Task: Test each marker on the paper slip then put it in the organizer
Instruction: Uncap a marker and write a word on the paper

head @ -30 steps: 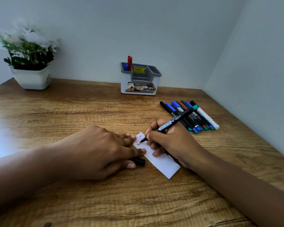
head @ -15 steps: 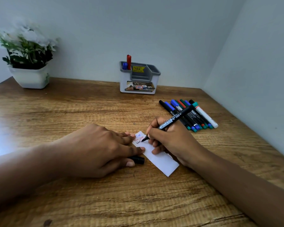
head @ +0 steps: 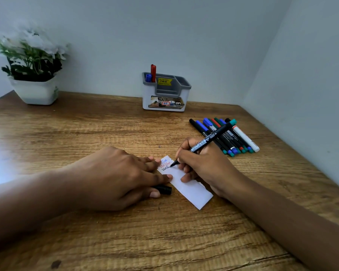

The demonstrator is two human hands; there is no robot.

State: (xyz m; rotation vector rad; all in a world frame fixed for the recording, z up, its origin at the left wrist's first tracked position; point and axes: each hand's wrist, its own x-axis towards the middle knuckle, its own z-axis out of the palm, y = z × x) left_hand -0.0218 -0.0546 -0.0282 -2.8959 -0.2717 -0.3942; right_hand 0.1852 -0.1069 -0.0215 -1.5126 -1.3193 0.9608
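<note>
The right hand (head: pixel 204 165) has its grip closed around a black marker (head: pixel 205 143), tip touching the paper slip (head: pixel 188 186) just left of the fingers, under lines of blue, red and black writing. The left hand (head: pixel 121 177) lies flat, fingertips pinning the slip's left edge, its grip on a black cap (head: pixel 163 189) tucked beneath. Beyond the right grip, further markers (head: pixel 229 137) lie together on the desk (head: pixel 86 130). Farther back stands the organizer (head: pixel 165 94), holding a red and a blue marker.
</note>
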